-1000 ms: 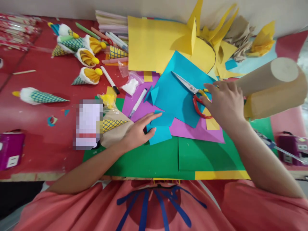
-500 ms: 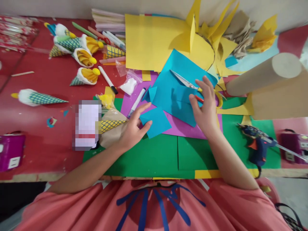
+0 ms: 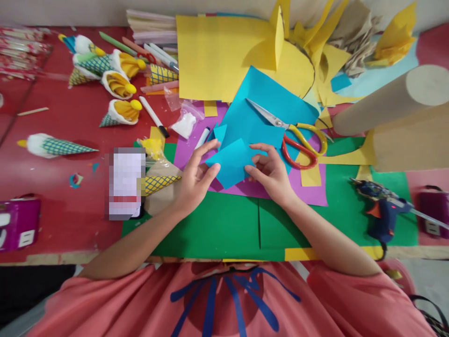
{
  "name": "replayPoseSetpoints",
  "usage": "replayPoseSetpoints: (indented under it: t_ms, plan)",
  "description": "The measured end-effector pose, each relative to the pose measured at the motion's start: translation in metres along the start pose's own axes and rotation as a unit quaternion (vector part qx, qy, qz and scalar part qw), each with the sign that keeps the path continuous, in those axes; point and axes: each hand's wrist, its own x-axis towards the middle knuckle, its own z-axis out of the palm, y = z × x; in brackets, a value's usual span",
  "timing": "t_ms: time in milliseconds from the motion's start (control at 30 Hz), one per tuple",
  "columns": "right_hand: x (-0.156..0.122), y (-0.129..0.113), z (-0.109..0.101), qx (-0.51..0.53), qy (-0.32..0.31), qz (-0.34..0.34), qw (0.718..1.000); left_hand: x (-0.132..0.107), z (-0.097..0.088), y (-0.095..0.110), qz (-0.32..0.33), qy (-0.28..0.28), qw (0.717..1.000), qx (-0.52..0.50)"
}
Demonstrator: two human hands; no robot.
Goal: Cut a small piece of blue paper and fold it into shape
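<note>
Soft shadows, wide-angle edge stretch

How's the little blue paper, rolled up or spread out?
Spread out: the little blue paper shows one broad face between the left hand and right hand.

It looks like a craft workspace — a red-topped table against a pale wall, spread with blue paper, green card, scissors, a glue gun and a patterned cone — though whether at home or elsewhere is unclear.
</note>
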Motion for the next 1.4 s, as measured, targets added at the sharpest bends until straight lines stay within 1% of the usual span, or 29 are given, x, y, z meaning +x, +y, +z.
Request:
replayPoseSetpoints:
  t_ms: [167, 300, 367, 433, 533, 600, 667, 733, 800, 867, 967, 1033, 1100, 1167, 1267, 1333, 1400]
  plan:
    - [0.003, 0.006, -0.008, 0.004, -0.008, 0.010, 1.000, -0.004, 0.000, -0.006, -0.016, 0.017, 1.000, -0.006]
    - [0.004, 0.011, -0.012, 0.051, -0.022, 0.002, 0.998, -0.002, 0.001, -0.010, -0.019, 0.050, 0.998, -0.028]
    - [0.004, 0.012, -0.014, 0.070, -0.029, -0.001, 0.997, -0.001, 0.001, -0.010, -0.009, 0.062, 0.998, -0.026]
    - [0.003, 0.012, -0.014, 0.078, -0.022, 0.001, 0.997, -0.002, 0.000, -0.009, 0.012, 0.071, 0.997, 0.002]
    - [0.002, 0.012, -0.012, 0.087, 0.018, -0.003, 0.996, -0.005, -0.001, -0.006, 0.051, 0.093, 0.990, 0.089]
    - [0.001, 0.013, -0.010, 0.096, 0.038, -0.002, 0.995, -0.007, -0.001, -0.004, 0.077, 0.071, 0.987, 0.122]
    - [0.000, 0.014, -0.009, 0.113, 0.039, 0.012, 0.993, -0.009, 0.000, -0.004, 0.095, 0.020, 0.988, 0.121]
    - [0.000, 0.016, -0.008, 0.129, 0.032, 0.035, 0.991, -0.010, 0.001, -0.005, 0.086, -0.022, 0.990, 0.113]
    - [-0.001, 0.017, -0.008, 0.131, 0.023, 0.052, 0.990, -0.010, 0.002, -0.006, 0.068, -0.039, 0.991, 0.109]
    - [-0.001, 0.017, -0.008, 0.117, 0.007, 0.053, 0.992, -0.009, 0.003, -0.007, 0.064, -0.049, 0.991, 0.104]
    - [-0.003, 0.016, -0.009, 0.108, -0.032, 0.032, 0.993, -0.010, 0.004, -0.006, 0.071, -0.077, 0.992, 0.071]
    - [-0.005, 0.014, -0.008, 0.118, -0.064, 0.026, 0.991, -0.013, 0.006, -0.006, 0.059, -0.108, 0.992, 0.034]
    - [-0.007, 0.012, -0.006, 0.124, -0.090, 0.037, 0.988, -0.015, 0.007, -0.006, 0.033, -0.134, 0.990, 0.006]
    - [-0.009, 0.010, -0.004, 0.121, -0.101, 0.055, 0.986, -0.018, 0.008, -0.007, 0.003, -0.147, 0.989, -0.019]
    - [-0.012, 0.009, -0.001, 0.105, -0.100, 0.070, 0.987, -0.020, 0.011, -0.009, -0.051, -0.147, 0.985, -0.079]
    - [-0.013, 0.010, 0.000, 0.085, -0.098, 0.062, 0.990, -0.019, 0.012, -0.010, -0.082, -0.138, 0.980, -0.116]
    - [-0.013, 0.011, -0.001, 0.061, -0.075, 0.033, 0.995, -0.017, 0.014, -0.012, -0.103, -0.117, 0.978, -0.139]
